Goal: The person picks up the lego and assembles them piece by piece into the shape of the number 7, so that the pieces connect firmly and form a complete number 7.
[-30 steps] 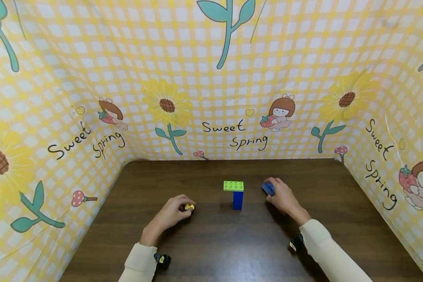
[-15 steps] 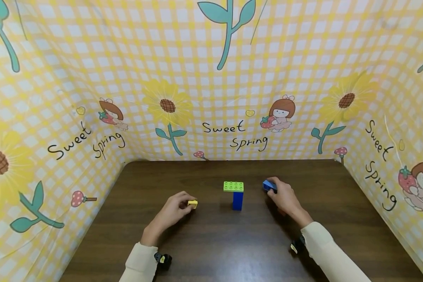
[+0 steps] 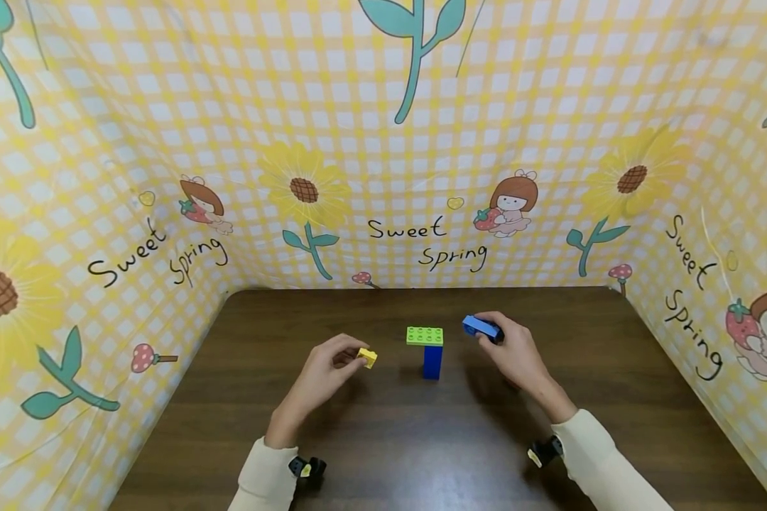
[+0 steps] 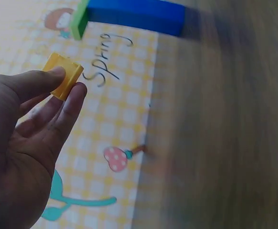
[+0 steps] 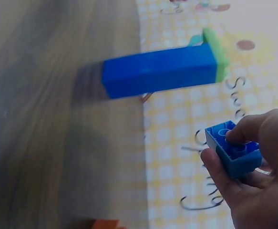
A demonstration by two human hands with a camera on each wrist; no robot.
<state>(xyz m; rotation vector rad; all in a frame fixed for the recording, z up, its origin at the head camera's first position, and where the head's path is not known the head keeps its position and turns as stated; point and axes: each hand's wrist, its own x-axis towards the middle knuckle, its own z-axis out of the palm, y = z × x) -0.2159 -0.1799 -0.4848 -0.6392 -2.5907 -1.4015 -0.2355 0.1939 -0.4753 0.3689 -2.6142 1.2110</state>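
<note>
Between thumb and fingers my left hand (image 3: 324, 370) pinches a small yellow toy brick (image 3: 367, 358), raised over the table left of the tower. My right hand (image 3: 519, 355) grips a light blue toy brick (image 3: 478, 326) on the tower's other side. Its hollow underside with round tubes shows in the right wrist view, the thumb pressing into it. Between the hands stands a dark blue upright block (image 3: 432, 362), topped by a lime green studded brick (image 3: 425, 336) that overhangs to the left. Neither held brick touches this tower.
An orange piece (image 5: 106, 223) shows at the bottom edge of the right wrist view, mostly cut off. The brown wooden table (image 3: 383, 433) is bounded at the back and sides by a yellow checked cloth (image 3: 371, 142). Both wrists wear black cameras.
My left hand has lifted the yellow brick and moved it right, toward the tower. The light blue brick has risen and come left in my right hand, tilting over. The tower stays in place.
</note>
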